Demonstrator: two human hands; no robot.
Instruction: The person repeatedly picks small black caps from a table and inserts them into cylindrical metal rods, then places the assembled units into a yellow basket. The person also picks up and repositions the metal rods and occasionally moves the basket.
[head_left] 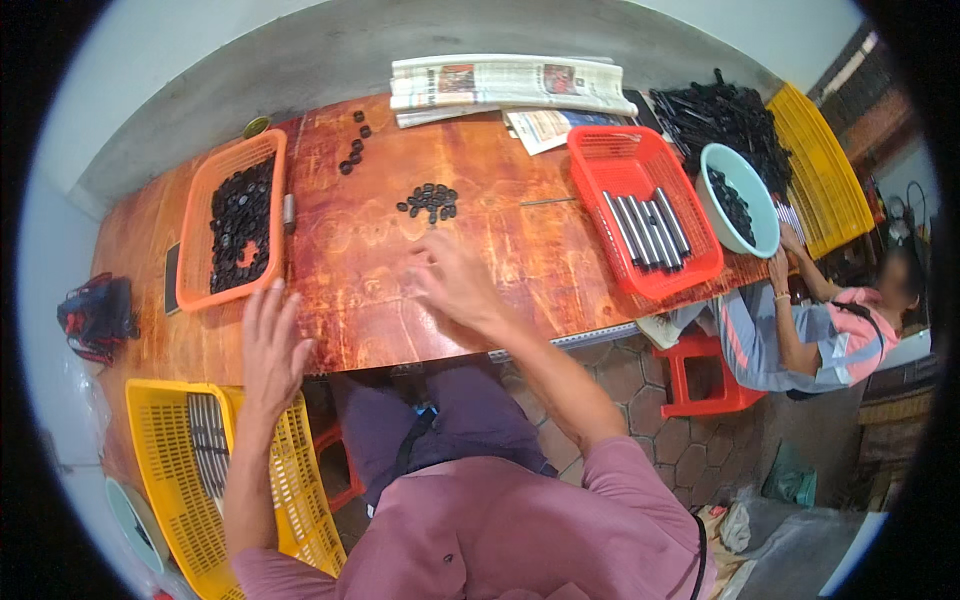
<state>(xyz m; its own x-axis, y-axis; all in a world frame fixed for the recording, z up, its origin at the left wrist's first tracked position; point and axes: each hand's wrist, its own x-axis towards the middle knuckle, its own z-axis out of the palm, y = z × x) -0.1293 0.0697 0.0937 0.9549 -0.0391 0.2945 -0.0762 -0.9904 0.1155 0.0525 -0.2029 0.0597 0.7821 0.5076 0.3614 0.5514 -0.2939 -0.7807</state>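
Orange basket, left: one. Red basket, right of centre: one; silver tubes inside: six or seven, overlapping. Pale-blue basins, right and lower left: two. Black caps, upper left of centre: five; centre cluster: roughly eighteen.

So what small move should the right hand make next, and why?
I'd probably ease the right hand forward to the cluster of loose black pieces: they lie on the table just ahead of it. The left hand is spread at the near right corner of the orange basket, farther from them, so it seems less well placed.
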